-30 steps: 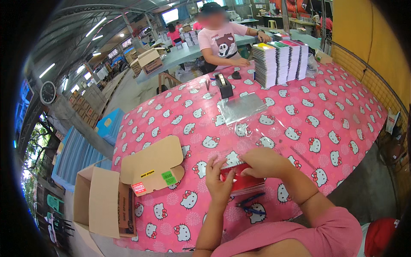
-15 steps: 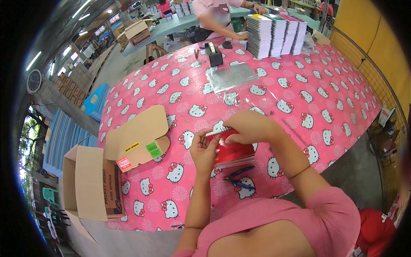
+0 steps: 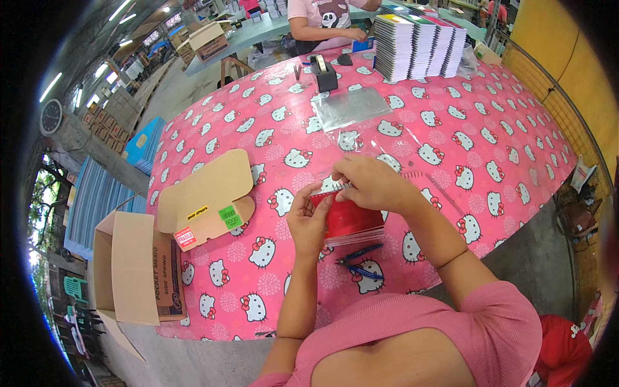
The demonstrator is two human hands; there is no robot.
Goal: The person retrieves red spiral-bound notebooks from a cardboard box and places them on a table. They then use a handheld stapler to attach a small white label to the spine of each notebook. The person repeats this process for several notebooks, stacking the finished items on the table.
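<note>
Shifted slightly leftward, the right hand [image 3: 364, 182] pinches the wire spine [image 3: 331, 186]; the left hand [image 3: 309, 217] grips the red notebook [image 3: 354, 221]. Binding work, apparently; next calls for steady alignment.

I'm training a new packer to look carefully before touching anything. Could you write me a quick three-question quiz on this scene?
1. The left hand and right hand are both at a notebook. What colour is its cover?
A) green
B) red
C) yellow
2. True or false: the blue-handled pliers lie nearer the person than the tape dispenser.
3. Fill in: the open cardboard box is on the person's ____ side.

Key: 1. B; 2. True; 3. left
</note>
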